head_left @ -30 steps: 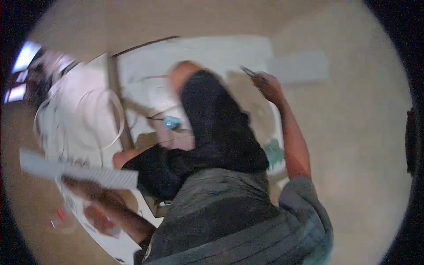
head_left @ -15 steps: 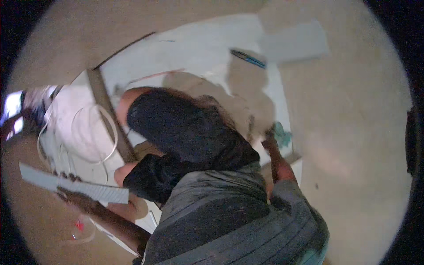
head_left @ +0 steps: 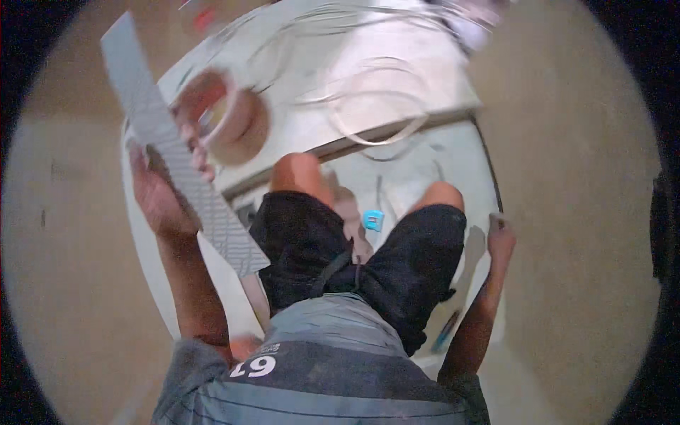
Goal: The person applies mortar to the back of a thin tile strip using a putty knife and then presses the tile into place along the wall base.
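Cable [head_left: 375, 144]: pale, loosely looped over the far board [head_left: 294, 134], one loop crossing its brown edge [head_left: 319, 152].
Round thing [head_left: 248, 131]: brown, pale-rimmed, too blurred for me to name; just beside the left fingertips.
Blue case [head_left: 373, 220]: small, lying between the knees [head_left: 301, 170].
Tool [head_left: 445, 331]: slim, bluish, blurred, near the right forearm.
In the way: knees and black shorts [head_left: 312, 241] hide much of the white surface beneath.
Strip [head_left: 166, 131]: long, flat, pale grey, finely lined toward the near end, plainer at the far one; slanted, at the person's left, its near end overlapping the shorts.
Left hand [head_left: 163, 195]: gripping the strip's middle.
Right hand [head_left: 501, 237]: fingers curled narrow; whether anything is inside, I can't tell.
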### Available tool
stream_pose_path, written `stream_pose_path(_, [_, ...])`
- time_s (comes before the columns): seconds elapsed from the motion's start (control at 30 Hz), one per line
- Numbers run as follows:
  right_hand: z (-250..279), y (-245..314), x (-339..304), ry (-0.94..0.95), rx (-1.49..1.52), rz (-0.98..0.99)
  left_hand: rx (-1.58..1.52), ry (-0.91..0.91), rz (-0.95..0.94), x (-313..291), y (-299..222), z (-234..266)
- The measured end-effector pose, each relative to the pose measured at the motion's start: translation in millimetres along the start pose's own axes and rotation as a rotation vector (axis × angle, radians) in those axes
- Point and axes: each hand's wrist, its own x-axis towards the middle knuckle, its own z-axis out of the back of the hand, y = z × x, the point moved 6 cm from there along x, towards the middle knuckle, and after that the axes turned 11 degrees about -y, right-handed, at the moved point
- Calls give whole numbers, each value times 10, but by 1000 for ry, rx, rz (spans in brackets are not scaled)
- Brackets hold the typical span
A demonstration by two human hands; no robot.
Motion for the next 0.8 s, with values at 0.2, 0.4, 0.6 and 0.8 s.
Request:
stream_pose_path(0.2, [-1033,3515,236,480,298,1035,-154,-411,-83,-1164,-595,985])
stream_pose_path(0.4, [-2687,4053,-893,636,-464,1583,-21,-929,-247,-2912,-926,1500])
stream_pose_path(0.6, [-3387,3771,-631,354,-405,1700,163,-1237,-373,-3964,-1547,1526])
stream_pose_path(0.8, [-3619,3964,-216,394,-498,1571,85,-1425,-530,-4793,-1430,1598])
